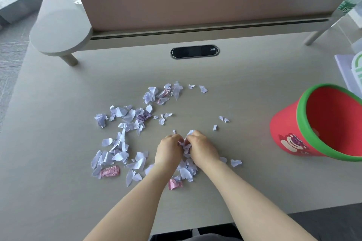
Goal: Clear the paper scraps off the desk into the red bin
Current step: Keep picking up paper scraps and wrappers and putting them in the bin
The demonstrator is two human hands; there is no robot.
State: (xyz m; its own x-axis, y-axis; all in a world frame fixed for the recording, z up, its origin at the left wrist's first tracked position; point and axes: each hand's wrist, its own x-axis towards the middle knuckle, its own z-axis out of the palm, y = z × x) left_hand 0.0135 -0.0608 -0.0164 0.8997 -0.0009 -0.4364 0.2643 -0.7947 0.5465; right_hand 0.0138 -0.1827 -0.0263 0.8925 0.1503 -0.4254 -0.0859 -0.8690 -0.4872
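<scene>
Gathering step: left hand (168, 146) and right hand (199, 146) pinch paper scraps (185, 147) together (next, carry to red bin (321, 123)).

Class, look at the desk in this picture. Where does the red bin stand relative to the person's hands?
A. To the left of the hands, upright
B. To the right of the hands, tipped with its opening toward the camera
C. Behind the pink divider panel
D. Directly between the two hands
B: the red bin sits at the desk's right side, tilted so its green rim and inside show, while the left hand and right hand gather paper scraps mid-desk.
</scene>
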